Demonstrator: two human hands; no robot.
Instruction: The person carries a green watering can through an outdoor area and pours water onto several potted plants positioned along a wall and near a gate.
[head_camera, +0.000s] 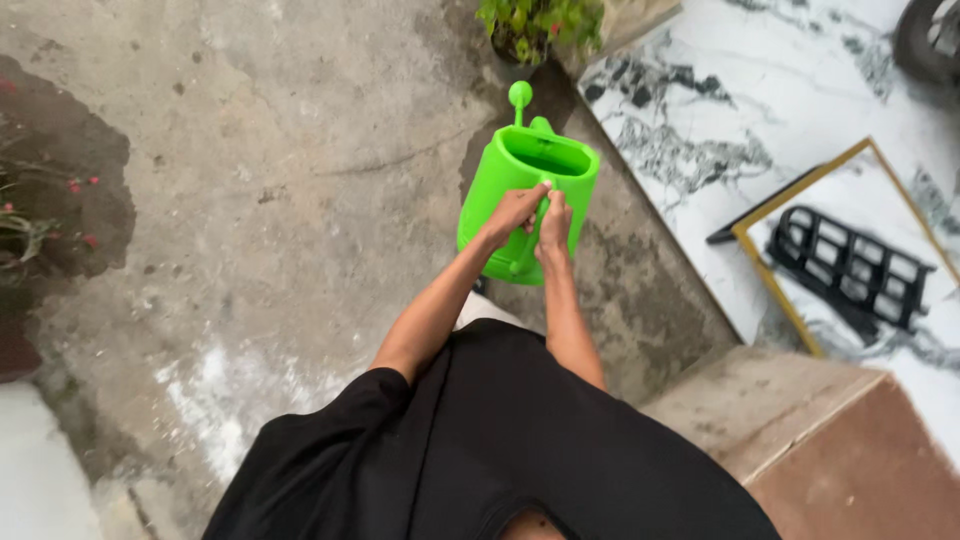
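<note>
Left hand (513, 212) and right hand (553, 222) apparently gripping green watering can (520, 175), potted plant (535, 25) ahead

The ground is a rough concrete floor (300, 200) with dark wet patches. Right of it lies a marble floor (760, 110). On the marble, a black crate (850, 265) lies. A potted plant (540, 25) stands where both meet.

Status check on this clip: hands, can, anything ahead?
Left hand and right hand both gripping the green watering can at its rim. Spout toward potted plant. Concrete floor between, nothing blocking.
</note>
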